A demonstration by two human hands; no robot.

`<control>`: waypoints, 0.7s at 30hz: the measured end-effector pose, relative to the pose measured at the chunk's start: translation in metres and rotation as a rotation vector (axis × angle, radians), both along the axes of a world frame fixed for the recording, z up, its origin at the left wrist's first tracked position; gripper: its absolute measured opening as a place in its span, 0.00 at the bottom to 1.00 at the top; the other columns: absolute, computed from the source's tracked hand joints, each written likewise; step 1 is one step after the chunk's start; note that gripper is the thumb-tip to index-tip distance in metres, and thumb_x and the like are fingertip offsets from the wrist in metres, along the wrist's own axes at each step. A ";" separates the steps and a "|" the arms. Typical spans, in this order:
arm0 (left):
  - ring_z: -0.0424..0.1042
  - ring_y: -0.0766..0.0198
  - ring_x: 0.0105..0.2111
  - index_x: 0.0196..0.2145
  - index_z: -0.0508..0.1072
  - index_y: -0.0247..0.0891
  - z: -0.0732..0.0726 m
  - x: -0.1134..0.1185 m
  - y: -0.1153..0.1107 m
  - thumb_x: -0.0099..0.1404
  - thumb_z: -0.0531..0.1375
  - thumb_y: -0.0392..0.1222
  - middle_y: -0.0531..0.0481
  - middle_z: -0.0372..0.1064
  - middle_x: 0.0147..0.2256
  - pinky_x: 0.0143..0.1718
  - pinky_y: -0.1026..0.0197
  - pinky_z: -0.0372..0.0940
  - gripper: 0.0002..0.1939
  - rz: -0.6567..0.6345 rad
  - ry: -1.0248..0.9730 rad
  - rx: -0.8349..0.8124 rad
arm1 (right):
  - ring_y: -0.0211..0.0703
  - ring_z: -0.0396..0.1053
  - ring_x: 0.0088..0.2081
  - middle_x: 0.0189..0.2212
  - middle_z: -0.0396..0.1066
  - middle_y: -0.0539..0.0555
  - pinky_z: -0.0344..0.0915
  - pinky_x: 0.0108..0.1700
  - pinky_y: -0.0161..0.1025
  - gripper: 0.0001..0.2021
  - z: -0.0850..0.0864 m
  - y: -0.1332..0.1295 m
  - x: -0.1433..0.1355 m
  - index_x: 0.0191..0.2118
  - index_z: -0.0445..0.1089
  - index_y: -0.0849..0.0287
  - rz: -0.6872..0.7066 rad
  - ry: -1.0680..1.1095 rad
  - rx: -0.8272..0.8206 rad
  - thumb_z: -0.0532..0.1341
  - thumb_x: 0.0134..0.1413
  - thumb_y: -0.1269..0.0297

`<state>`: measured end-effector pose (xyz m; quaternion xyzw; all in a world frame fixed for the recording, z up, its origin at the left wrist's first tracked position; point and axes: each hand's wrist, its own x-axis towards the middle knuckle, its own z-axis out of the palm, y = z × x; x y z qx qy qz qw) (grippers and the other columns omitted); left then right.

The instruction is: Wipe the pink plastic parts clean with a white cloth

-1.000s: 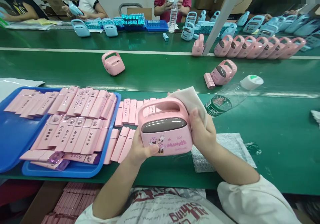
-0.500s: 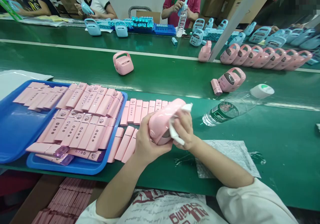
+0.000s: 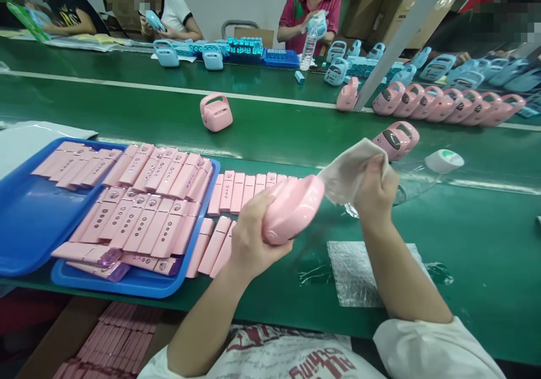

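A glossy pink case (image 3: pixel 293 207) is gripped in my left hand (image 3: pixel 249 235), tilted, above the green table. My right hand (image 3: pixel 376 193) pinches a white cloth (image 3: pixel 349 167) by one side; the cloth spreads out leftward, its edge close to the top of the case. Behind the cloth and my right hand, a clear bottle with a white cap (image 3: pixel 443 161) is partly hidden. Beyond them stands a pink case with a handle (image 3: pixel 395 141). Rows of pink sticks (image 3: pixel 220 243) lie on the table left of my left hand.
Blue trays (image 3: pixel 169 286) with pink sticks sit at the left. A padded sheet (image 3: pixel 355 272) lies under my right forearm. A pink case (image 3: pixel 216 113) stands mid-table; more pink cases (image 3: pixel 443 105) line up by a slanted post (image 3: pixel 397 40). People work across the table.
My right hand has moved up and right, away from the pink case, and the cloth is now spread out. My left hand still holds the case, shifted slightly right in view.
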<state>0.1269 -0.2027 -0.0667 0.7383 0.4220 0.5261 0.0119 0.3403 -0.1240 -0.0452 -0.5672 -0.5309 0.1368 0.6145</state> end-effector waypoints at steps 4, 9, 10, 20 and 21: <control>0.64 0.48 0.56 0.56 0.59 0.36 -0.008 0.007 -0.001 0.56 0.63 0.38 0.36 0.65 0.53 0.52 0.48 0.67 0.30 -0.075 0.185 0.078 | 0.42 0.67 0.27 0.22 0.68 0.53 0.64 0.28 0.38 0.29 0.019 -0.011 0.001 0.25 0.68 0.60 0.266 -0.189 -0.102 0.47 0.58 0.38; 0.64 0.46 0.56 0.58 0.59 0.38 -0.023 0.012 0.000 0.56 0.64 0.41 0.37 0.65 0.54 0.52 0.48 0.67 0.34 -0.063 0.146 0.055 | 0.44 0.70 0.50 0.45 0.75 0.54 0.61 0.57 0.45 0.17 0.041 -0.048 -0.014 0.43 0.73 0.55 0.982 -0.543 -0.020 0.48 0.65 0.57; 0.65 0.47 0.55 0.57 0.60 0.40 -0.024 0.012 0.000 0.54 0.65 0.40 0.38 0.66 0.53 0.51 0.49 0.68 0.34 -0.052 0.089 0.024 | 0.43 0.69 0.52 0.48 0.73 0.53 0.59 0.60 0.46 0.16 0.044 -0.053 -0.014 0.47 0.72 0.53 1.026 -0.562 0.041 0.49 0.65 0.59; 0.71 0.51 0.49 0.50 0.69 0.38 0.002 0.017 0.004 0.56 0.62 0.54 0.44 0.71 0.48 0.47 0.52 0.70 0.27 -0.508 -1.146 -0.848 | 0.51 0.50 0.65 0.62 0.55 0.58 0.56 0.63 0.54 0.21 0.018 -0.049 -0.035 0.57 0.65 0.57 0.695 -0.619 0.246 0.48 0.65 0.55; 0.71 0.50 0.49 0.50 0.69 0.38 0.001 0.017 0.004 0.57 0.60 0.56 0.44 0.71 0.48 0.45 0.52 0.71 0.27 -0.507 -1.173 -0.912 | 0.51 0.48 0.66 0.62 0.56 0.58 0.54 0.63 0.55 0.20 0.011 -0.051 -0.042 0.56 0.66 0.57 0.661 -0.686 0.310 0.49 0.64 0.56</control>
